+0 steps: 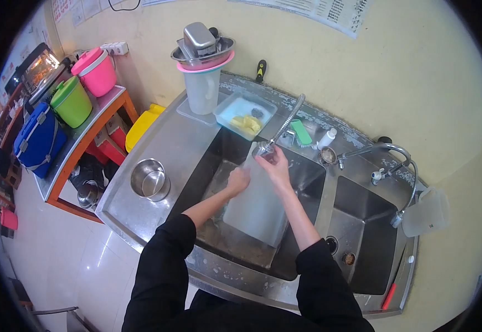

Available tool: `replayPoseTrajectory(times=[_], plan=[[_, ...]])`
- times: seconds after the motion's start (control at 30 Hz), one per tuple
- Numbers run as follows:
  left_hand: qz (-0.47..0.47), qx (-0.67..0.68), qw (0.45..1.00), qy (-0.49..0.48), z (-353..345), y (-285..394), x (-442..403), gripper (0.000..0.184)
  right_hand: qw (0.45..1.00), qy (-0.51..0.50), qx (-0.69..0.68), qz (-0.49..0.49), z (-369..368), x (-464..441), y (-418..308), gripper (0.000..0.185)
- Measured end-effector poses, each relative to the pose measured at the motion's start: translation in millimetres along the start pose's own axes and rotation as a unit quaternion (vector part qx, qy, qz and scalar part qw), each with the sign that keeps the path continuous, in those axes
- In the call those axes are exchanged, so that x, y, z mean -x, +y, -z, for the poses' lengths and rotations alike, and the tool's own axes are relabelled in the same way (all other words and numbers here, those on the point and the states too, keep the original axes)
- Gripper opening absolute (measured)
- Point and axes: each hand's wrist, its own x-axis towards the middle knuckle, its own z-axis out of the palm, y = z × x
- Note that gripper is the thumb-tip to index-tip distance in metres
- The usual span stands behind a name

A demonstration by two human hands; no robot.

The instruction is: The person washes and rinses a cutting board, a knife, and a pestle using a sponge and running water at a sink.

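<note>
My right hand (274, 164) is closed around the tap's spray head (263, 148), at the end of a flexible metal hose (289, 120). Below it, a whitish, flat-looking plastic piece (256, 207) leans in the large sink basin (207, 160); its exact kind is unclear. At the upper left edge of that piece, my left hand (239, 180) is closed with its fingers curled. What it grips, if anything, is hidden.
Behind the basin stands a plastic tub (246, 113) with suds, yellow sponges and a scourer. A steel pot (150, 180) sits on the left drainboard. A green brush (301, 133) and white bottle (327, 138) are behind; a red-handled knife (388, 296) lies right of the second basin (357, 221).
</note>
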Motion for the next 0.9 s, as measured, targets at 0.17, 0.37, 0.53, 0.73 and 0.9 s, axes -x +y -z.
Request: replayPoseTrajectory(times=[0.17, 0.37, 0.53, 0.73, 0.9], plan=[[-0.172, -0.055, 0.983, -0.035, 0.3, 1.5, -5.1, 0.034, 0.889, 0.022, -0.428, -0.161, 11.6, 15.1, 21.1, 0.033], [-0.062, 0.165, 0.966, -0.187, 21.8, 6.2, -7.1, 0.026, 0.706, -0.053, -0.685, -0.173, -17.0, -0.9, 65.8, 0.025], [0.024, 0.284, 0.91, -0.301, 36.0, -13.4, -26.5, 0.036, 0.715, -0.075, -0.646, -0.256, -28.5, -10.8, 66.2, 0.025], [0.083, 0.444, 0.803, -0.39, 28.0, -25.8, -19.1, 0.045, 0.918, 0.076, -0.359, -0.149, -34.0, -0.3, 108.6, 0.025], [0.031, 0.434, 0.837, -0.331, 15.4, -25.5, -26.6, 0.045, 0.977, 0.115, 0.14, 0.115, -74.1, 74.5, 111.4, 0.039]])
